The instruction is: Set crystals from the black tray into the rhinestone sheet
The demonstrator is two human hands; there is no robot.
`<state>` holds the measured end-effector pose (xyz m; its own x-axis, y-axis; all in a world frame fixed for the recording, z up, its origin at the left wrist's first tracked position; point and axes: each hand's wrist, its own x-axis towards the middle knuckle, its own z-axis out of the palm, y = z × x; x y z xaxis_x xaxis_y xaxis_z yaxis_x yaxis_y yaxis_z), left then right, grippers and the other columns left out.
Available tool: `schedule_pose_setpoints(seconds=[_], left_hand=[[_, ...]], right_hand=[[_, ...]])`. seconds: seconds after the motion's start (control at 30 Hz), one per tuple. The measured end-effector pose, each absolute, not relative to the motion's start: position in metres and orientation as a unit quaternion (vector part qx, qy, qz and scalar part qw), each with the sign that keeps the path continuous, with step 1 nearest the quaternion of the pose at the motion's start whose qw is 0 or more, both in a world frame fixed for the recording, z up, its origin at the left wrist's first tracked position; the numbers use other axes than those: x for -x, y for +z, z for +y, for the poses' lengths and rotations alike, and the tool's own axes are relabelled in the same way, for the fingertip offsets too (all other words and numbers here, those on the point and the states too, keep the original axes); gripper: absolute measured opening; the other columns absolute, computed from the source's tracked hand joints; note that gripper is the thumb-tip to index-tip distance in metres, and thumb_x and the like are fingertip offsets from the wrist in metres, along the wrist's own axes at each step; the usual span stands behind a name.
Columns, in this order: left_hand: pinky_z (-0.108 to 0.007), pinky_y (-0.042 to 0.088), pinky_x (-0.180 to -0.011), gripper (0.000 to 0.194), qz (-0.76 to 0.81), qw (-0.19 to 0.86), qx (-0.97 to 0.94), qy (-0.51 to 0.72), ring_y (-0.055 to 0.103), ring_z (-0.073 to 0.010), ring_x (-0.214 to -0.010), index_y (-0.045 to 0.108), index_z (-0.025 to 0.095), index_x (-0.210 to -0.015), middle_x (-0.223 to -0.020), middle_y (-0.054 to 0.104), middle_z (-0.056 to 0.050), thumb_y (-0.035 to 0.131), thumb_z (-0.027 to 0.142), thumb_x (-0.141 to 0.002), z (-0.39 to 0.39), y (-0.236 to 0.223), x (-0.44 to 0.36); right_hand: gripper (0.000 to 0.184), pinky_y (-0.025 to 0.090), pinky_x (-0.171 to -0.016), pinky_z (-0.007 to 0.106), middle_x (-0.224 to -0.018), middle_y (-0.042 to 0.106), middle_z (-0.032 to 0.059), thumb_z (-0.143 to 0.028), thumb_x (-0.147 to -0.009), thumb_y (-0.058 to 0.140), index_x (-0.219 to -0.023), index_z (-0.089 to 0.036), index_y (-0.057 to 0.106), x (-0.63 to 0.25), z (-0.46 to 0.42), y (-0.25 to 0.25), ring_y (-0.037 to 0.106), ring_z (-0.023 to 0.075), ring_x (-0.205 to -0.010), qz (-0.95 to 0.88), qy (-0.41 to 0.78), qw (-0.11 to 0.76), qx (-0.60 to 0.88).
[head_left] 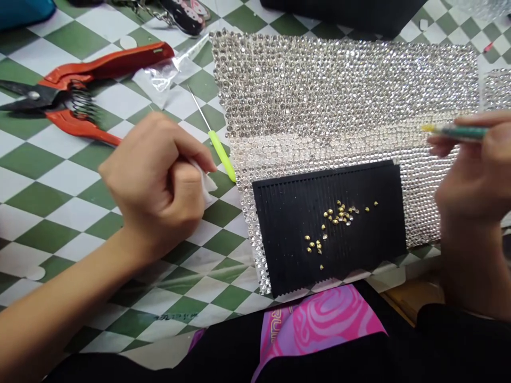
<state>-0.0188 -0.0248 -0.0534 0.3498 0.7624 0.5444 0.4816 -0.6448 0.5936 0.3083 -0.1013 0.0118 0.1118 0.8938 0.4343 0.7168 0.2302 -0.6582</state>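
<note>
**Hands:** two, well apart. The left hand (155,183), at centre left of the frame, is curled into a loose fist around a scrap of white tissue (205,183), which pokes out beside the thumb. The right hand (475,181), at the right edge, pinches a green pick (459,132) with a yellow tip, which points left and sits above the right end of the sheet of rhinestones.

**On the desk** (51,183), which has a green-and-white checked top:
- Sheet of rhinestones (319,90): large and silvery, covering the upper middle and right of the frame.
- Second piece of rhinestone sheet (497,88): at the right edge, just beside the first.
- Black ridged tray (287,239): lies on the lower part of the sheet, at lower centre.
- Small gold studs (335,218): scattered in loose clusters on the tray, a few lying with their points up.
- Awl (219,151): yellow-green handle, thin metal shaft, lying just left of the sheet, near the left hand.
- Red-handled pliers (88,88): sprung, with black jaws, at upper left.
- Clear plastic bag (163,74): crumpled, touching the pliers' upper handle.

**Foreground:** pink swirled fabric (319,324) at bottom centre, between areas of black clothing (451,346).
</note>
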Motion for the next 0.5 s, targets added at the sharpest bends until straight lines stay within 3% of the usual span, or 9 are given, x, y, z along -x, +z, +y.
schedule_pose_setpoints(seconds=[0.1,0.4,0.5], left_hand=[[-0.02,0.026,-0.063,0.022,0.381,0.169,-0.804,0.425,0.036,0.0007,-0.063,0.051,0.013,-0.063,-0.062,0.044,0.001,0.034,0.004,-0.074,-0.025,-0.053,0.018],[-0.021,0.026,-0.063,0.023,0.38,0.17,-0.809,0.414,0.036,0.0009,-0.065,0.05,0.013,-0.064,-0.063,0.045,0.001,0.034,0.002,-0.074,-0.025,-0.051,0.017],[-0.019,0.026,-0.065,0.022,0.383,0.162,-0.814,0.405,0.036,0.0018,-0.066,0.049,0.012,-0.064,-0.064,0.045,0.002,0.033,0.0,-0.074,-0.026,-0.049,0.015]], right_hand=[[0.017,0.053,-0.054,0.03,-0.074,0.063,0.0043,-0.01,-0.086,0.055,-0.087,-0.017,0.071,-0.31,-0.082,-0.009,0.065,0.0149,-0.061,-0.626,0.02,0.518,0.582],[0.016,0.054,-0.066,0.024,-0.084,0.073,0.0076,-0.015,-0.088,0.057,-0.092,-0.012,0.073,-0.319,-0.088,-0.016,0.068,0.0119,-0.071,-0.679,0.027,0.399,0.616],[0.014,0.052,-0.059,0.023,-0.079,0.073,0.0047,-0.012,-0.083,0.061,-0.088,-0.013,0.074,-0.32,-0.083,-0.021,0.067,0.0106,-0.064,-0.687,0.016,0.427,0.589]])
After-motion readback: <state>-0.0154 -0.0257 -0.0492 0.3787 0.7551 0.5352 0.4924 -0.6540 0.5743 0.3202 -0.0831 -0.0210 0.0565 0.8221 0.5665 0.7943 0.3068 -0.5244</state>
